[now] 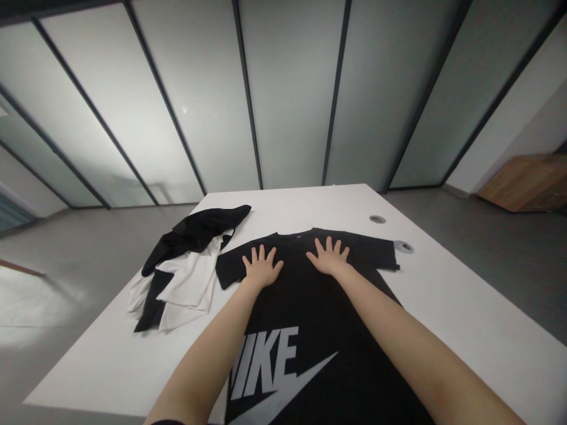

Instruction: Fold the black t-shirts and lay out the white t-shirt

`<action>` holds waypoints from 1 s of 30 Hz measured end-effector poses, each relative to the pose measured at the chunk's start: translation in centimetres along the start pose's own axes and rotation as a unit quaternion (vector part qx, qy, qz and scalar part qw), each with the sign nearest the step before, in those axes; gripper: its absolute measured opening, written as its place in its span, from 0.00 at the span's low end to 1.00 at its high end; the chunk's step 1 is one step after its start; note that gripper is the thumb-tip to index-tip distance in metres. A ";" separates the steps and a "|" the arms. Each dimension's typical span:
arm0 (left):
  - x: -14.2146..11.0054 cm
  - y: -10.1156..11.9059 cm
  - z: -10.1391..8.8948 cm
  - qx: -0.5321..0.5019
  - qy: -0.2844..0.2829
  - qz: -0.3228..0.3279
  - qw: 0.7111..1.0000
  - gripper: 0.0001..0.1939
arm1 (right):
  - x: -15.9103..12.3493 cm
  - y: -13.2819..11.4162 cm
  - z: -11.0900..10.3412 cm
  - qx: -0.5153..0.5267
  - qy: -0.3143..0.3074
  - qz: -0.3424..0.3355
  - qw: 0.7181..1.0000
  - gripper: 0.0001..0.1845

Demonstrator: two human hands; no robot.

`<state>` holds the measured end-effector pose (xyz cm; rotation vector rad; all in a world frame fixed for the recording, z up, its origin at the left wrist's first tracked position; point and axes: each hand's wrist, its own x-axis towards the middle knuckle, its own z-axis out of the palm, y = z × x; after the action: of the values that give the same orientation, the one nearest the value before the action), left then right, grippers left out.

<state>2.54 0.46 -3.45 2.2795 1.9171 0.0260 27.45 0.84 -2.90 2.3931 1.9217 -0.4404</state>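
Note:
A black T-shirt (301,295) with a large grey-white printed logo lies spread on a white table (443,283), its collar at the far side and its sleeves out to both sides. My left hand (262,268) rests on the shirt near the left shoulder, fingers spread. On the other side of the collar, my right hand (328,258) lies flat on the fabric with its fingers apart. Neither hand grips the cloth. My forearms cover parts of the shirt's sides, and its lower end runs out of view.
A loose heap of black clothes (195,230) and white clothes (190,283) lies on the table's left side. Two round cable-hole covers (377,219) are set in the tabletop at right. Frosted glass panels (292,94) stand behind, and a wooden box (527,182) is on the floor at right.

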 end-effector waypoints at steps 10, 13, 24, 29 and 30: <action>1.9 -4.6 -0.9 -0.015 0.052 -0.099 0.994 0.44 | 0.9 2.4 0.3 0.013 0.093 -0.028 0.995 0.41; 2.0 -5.2 -0.8 -0.015 0.056 -0.118 0.991 0.42 | 1.3 6.2 -0.4 0.055 0.125 0.110 0.984 0.42; 2.1 -5.0 -1.1 -0.036 0.077 -0.184 0.979 0.40 | 1.3 12.3 -1.4 0.068 0.175 0.180 0.966 0.39; 2.1 -5.1 -1.1 -0.033 0.072 -0.186 0.979 0.38 | -0.7 8.0 -3.2 0.027 0.110 0.021 0.993 0.36; 2.1 -5.1 -1.1 -0.029 0.072 -0.188 0.979 0.37 | -1.4 6.6 -3.2 0.017 0.074 -0.016 0.997 0.37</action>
<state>-2.18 3.50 -3.22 1.8889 2.3569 0.2028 34.20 -1.32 -0.42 2.4849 2.0284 -0.3082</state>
